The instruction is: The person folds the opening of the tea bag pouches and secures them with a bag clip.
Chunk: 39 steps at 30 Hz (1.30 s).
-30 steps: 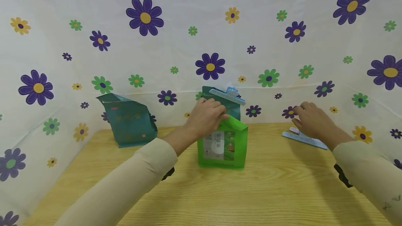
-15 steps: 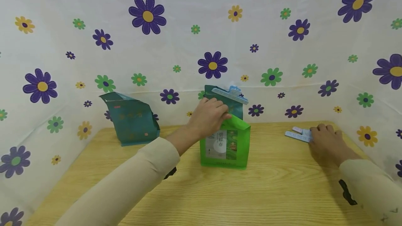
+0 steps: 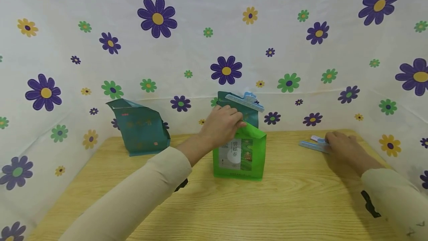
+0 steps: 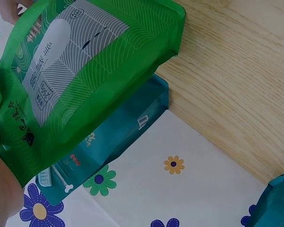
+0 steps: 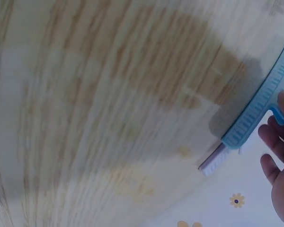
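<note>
Fingers (image 3: 234,116) of the left hand (image 3: 220,125) are curled over the folded top edge of the green bag (image 3: 240,155), pinching it; the bag stands upright near the middle of the table (image 3: 234,211). Far left on the table, well apart from the hand, a teal bag (image 3: 140,129) stands against the flowered cloth (image 3: 187,47), top open and leaning. Directly behind the green bag and touching it stands a second teal bag (image 3: 249,112), its top closed by a light blue clip (image 3: 244,101). The left wrist view shows the green bag (image 4: 85,80) lying against this teal bag (image 4: 128,132), with the cloth (image 4: 180,189) beneath and behind them.

At the right, the right hand (image 3: 344,148) rests low on the table, fingers curled round the near end of a blue clip (image 3: 311,145), which lies flat by the back edge. The right wrist view shows the fingers (image 5: 279,146) at the handle of this clip (image 5: 255,111), with a pale purple clip (image 5: 213,161) just beside it
</note>
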### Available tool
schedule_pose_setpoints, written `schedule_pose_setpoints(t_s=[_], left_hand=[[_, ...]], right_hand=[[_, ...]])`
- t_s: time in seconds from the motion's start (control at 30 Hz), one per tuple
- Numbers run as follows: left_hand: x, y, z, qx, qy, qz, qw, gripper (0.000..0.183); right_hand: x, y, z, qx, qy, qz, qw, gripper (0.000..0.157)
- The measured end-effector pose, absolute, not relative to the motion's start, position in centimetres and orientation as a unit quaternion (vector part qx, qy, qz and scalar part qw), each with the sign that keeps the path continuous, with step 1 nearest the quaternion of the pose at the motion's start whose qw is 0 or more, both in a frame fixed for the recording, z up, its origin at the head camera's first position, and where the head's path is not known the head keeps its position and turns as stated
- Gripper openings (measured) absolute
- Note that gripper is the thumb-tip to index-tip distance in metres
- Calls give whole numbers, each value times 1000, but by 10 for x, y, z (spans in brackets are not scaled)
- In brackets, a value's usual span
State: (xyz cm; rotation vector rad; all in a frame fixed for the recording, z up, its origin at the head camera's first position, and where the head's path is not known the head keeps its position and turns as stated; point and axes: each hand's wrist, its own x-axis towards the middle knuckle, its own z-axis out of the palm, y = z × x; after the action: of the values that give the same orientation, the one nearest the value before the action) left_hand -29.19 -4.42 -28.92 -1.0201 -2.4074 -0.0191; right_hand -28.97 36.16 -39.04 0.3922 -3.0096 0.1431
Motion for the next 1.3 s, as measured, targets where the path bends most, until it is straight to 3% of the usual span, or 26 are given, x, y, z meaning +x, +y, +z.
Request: schedule_pose_setpoints(t_s=[0.17, 0.4, 0.57, 0.8, 1.3], left_hand=[[-292, -44, -290, -377, -889, -5, 261, 27], [-292, -44, -291, -381, -885, -8, 269, 27], [-293, -45, -292, -383, -883, -12, 272, 27], [-293, -45, -292, -383, -883, -16, 271, 25], [-293, -44, -291, -384, -883, -19, 269, 26]], right_hand=[[-293, 361, -387, 155, -985, 65, 50, 13], [-295, 357, -375, 171, -980, 75, 64, 39], [-292, 347, -356, 195, -976, 50, 84, 30], [-287, 333, -336, 199, -971, 91, 101, 35], [-265, 293, -308, 240, -943, 155, 170, 27]])
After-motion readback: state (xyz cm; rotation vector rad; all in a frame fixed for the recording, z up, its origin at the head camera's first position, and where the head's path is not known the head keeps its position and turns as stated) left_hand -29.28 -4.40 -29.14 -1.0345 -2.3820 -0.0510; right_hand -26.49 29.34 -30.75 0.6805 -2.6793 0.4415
